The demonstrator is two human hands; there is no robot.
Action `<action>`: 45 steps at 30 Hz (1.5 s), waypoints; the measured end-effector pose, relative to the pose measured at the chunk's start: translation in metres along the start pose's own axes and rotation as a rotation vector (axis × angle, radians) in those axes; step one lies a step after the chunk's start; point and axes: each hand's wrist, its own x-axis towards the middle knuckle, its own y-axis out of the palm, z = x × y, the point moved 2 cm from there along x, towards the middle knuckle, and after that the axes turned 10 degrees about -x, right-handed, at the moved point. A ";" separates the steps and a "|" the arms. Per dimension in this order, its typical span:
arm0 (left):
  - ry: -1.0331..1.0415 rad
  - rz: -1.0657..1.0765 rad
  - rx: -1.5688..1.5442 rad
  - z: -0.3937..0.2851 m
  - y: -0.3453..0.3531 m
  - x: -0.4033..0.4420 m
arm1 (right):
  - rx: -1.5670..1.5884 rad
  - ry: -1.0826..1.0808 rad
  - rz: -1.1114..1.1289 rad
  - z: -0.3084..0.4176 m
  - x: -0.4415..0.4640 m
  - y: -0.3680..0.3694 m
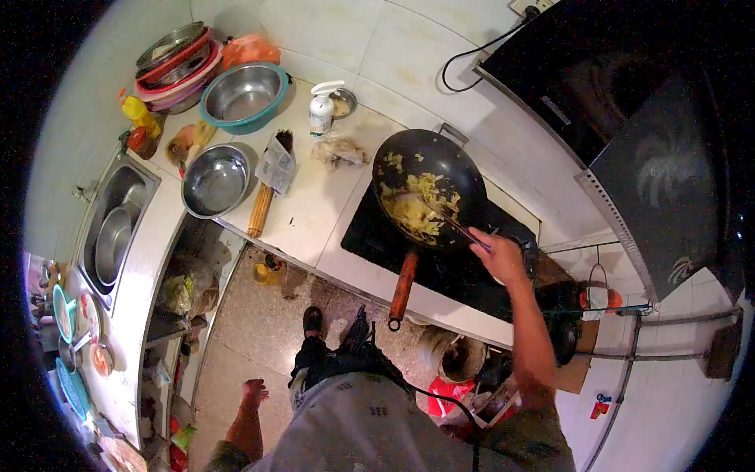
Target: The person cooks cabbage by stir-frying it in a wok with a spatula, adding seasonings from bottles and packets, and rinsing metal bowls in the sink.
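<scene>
My right hand (pixel 497 253) is closed round the dark handle of a spatula (pixel 454 223) that reaches down into a black wok (pixel 464 169). Its head is partly hidden among pale yellow-green chopped vegetables (pixel 425 193). The wok sits on a black stove (pixel 362 228), and its wooden handle (pixel 404 287) points toward me, untouched. My left hand (pixel 254 391) hangs low at my side over the floor, holding nothing, with its fingers loosely apart.
On the white counter (pixel 303 228) are a steel bowl (pixel 216 181), a teal-rimmed basin (pixel 244 90), a wooden-handled tool wrapped in paper (pixel 263 208) and a white pump bottle (pixel 321 114). A sink (pixel 126 185) lies left. A range hood (pixel 661 165) hangs above right.
</scene>
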 end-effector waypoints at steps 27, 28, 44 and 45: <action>-0.015 0.151 -0.299 0.023 -0.025 0.000 | 0.120 0.181 0.526 -0.055 -0.009 -0.106; -0.015 0.148 -0.302 0.030 -0.030 0.008 | 0.121 0.177 0.528 -0.054 -0.008 -0.103; 0.034 0.172 -0.341 0.068 -0.012 -0.014 | 1.100 0.873 0.381 -0.087 0.014 0.053; 0.085 0.116 -0.187 0.078 -0.014 0.013 | 1.257 0.813 0.450 -0.072 0.022 0.063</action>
